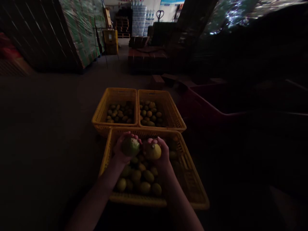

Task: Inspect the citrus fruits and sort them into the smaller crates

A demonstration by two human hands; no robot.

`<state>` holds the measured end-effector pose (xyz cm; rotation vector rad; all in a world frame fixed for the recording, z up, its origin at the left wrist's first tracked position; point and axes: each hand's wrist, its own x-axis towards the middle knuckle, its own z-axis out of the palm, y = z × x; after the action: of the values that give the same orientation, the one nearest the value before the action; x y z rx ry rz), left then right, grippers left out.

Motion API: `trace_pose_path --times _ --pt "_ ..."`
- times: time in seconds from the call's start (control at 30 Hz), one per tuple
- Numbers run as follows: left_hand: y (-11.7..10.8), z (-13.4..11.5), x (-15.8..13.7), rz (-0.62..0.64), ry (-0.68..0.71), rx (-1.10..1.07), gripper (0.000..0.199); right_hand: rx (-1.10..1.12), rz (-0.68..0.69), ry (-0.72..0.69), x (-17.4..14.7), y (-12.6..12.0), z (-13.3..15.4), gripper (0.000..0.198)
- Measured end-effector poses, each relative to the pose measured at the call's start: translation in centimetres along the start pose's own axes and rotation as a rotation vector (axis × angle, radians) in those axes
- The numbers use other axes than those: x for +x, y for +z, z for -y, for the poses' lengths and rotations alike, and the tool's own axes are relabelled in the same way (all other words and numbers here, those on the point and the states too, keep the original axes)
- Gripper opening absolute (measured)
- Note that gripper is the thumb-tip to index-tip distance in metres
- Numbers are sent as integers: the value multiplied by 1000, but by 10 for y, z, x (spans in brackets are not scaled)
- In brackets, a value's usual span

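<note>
My left hand (121,149) is wrapped round a green, lemon-like fruit (131,147). In my right hand (163,154) is a yellow lemon (153,151), its knobbed end turned up. Both hands are held side by side over the near yellow crate (138,201), with the two fruits slightly apart. Several green and yellow fruits (145,187) lie in the bottom of that crate. Its right part is dark, so the contents there are hard to make out.
Beyond the near crate stand a left yellow crate (99,106) and a right yellow crate (176,112), both holding several fruits. A dark pink bin (204,101) is to the right. Wrapped stacks (84,35), a pallet jack handle (159,13) and bottle packs (139,21) stand farther back.
</note>
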<state>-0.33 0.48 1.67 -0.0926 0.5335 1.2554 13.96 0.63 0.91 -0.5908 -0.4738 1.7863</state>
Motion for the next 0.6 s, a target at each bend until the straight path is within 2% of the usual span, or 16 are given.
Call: trace_pose_path --times 0.1,0.27,0.47,0.6 --pt "3 5 2 -56 -18 -144 21 250 -126 -13 11 -1 -10 7" --pt "-2 13 8 -80 53 -213 27 395 -211 21 18 5 -18 20" --pt "-9 12 9 -66 167 -153 30 345 -271 -58 12 14 -20 22" --pt "-11 5 9 -24 163 -181 37 294 -293 -70 12 19 -28 25"
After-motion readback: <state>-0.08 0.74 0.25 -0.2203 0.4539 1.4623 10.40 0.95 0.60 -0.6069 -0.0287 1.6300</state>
